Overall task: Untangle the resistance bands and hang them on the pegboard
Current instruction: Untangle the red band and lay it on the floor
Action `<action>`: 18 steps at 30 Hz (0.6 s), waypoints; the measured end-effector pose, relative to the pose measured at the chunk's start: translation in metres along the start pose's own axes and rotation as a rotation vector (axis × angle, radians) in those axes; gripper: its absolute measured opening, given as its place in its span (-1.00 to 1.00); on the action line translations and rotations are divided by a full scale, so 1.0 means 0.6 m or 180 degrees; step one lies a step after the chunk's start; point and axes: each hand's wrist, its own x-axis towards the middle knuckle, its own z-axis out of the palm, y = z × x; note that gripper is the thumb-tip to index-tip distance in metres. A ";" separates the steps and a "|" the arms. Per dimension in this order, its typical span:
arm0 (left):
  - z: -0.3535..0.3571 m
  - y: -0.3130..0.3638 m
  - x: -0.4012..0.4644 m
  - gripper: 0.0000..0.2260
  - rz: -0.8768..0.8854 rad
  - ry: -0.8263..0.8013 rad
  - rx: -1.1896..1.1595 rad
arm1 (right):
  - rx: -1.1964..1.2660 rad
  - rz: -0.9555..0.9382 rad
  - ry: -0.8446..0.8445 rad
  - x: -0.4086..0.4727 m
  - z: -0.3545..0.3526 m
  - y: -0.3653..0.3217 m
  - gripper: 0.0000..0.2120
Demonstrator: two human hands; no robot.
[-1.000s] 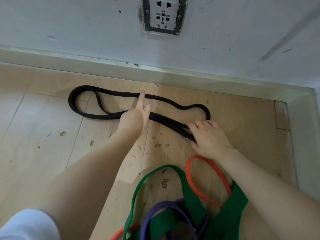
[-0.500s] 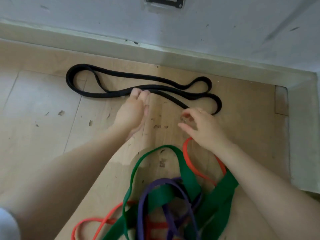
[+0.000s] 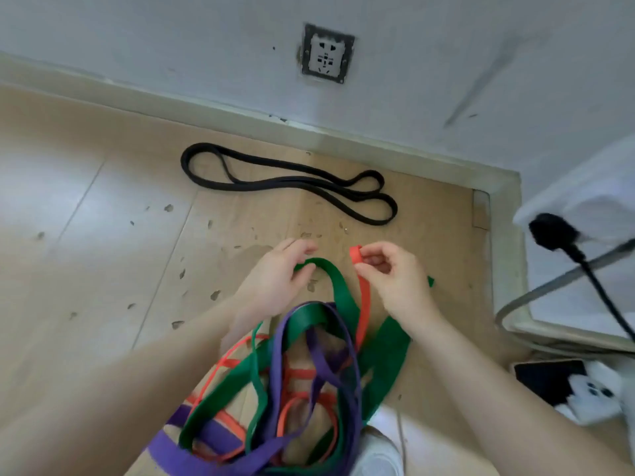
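Note:
A black resistance band (image 3: pixel 285 182) lies by itself on the wooden floor near the baseboard, folded in long loops, with no hand on it. Closer to me sits a tangle of green (image 3: pixel 340 290), purple (image 3: pixel 323 369) and orange (image 3: pixel 365 297) bands. My left hand (image 3: pixel 278 276) pinches the top of the green band's loop. My right hand (image 3: pixel 391 276) pinches the upper end of the orange band and lifts it off the floor. No pegboard is in view.
A wall with a socket (image 3: pixel 328 55) and a pale baseboard (image 3: pixel 240 111) bound the floor at the back. At right stand a white box (image 3: pixel 591 214), a black plug with its cable (image 3: pixel 556 233) and a phone (image 3: pixel 549 379). A white shoe (image 3: pixel 374 451) shows at the bottom.
Both hands have let go of the black band and pulled back to the coloured tangle. The left now pinches the green band and the right the orange one.

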 end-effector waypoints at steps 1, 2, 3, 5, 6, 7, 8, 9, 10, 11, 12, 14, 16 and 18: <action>-0.018 0.029 -0.019 -0.71 -0.0001 0.0110 -0.0155 | 0.0123 -0.0084 -0.0108 -0.025 -0.019 -0.027 -0.87; -0.036 0.057 -0.039 -0.70 -0.0008 0.0181 -0.0318 | 0.0222 -0.0123 -0.0204 -0.052 -0.038 -0.052 -0.87; -0.057 0.087 -0.060 -0.68 0.0018 0.0215 -0.0499 | 0.0387 -0.0142 -0.0259 -0.080 -0.056 -0.076 -0.87; -0.097 0.138 -0.100 -0.66 0.0184 0.0163 -0.0828 | 0.0865 -0.0223 -0.0285 -0.136 -0.088 -0.123 -0.88; -0.117 0.163 -0.121 -0.67 0.0306 0.0111 -0.0940 | 0.1027 -0.0331 -0.0295 -0.164 -0.103 -0.145 -0.88; -0.135 0.186 -0.142 -0.69 0.0414 0.0065 -0.1055 | 0.1128 -0.0457 -0.0327 -0.194 -0.114 -0.167 -0.87; -0.150 0.210 -0.165 -0.71 0.0480 0.0027 -0.1198 | 0.1196 -0.0567 -0.0375 -0.223 -0.123 -0.185 -0.85; -0.162 0.233 -0.188 -0.71 0.0508 0.0004 -0.1365 | 0.1247 -0.0670 -0.0424 -0.252 -0.129 -0.202 -0.83; -0.172 0.252 -0.213 -0.70 0.0530 -0.0022 -0.1527 | 0.1289 -0.0760 -0.0442 -0.278 -0.133 -0.218 -0.82; -0.181 0.270 -0.235 -0.68 0.0578 -0.0034 -0.1656 | 0.1356 -0.0854 -0.0425 -0.302 -0.137 -0.236 -0.81; -0.190 0.284 -0.258 -0.67 0.0634 -0.0014 -0.1730 | 0.1462 -0.0938 -0.0376 -0.324 -0.141 -0.253 -0.80; -0.210 0.309 -0.294 -0.69 0.0717 0.0163 -0.1818 | 0.1743 -0.1088 -0.0275 -0.361 -0.151 -0.292 -0.81; -0.235 0.335 -0.326 -0.70 0.0767 0.0368 -0.1906 | 0.1881 -0.1276 -0.0206 -0.396 -0.164 -0.336 -0.83; -0.263 0.365 -0.357 -0.70 0.0863 0.0517 -0.1955 | 0.1951 -0.1496 -0.0141 -0.428 -0.180 -0.383 -0.83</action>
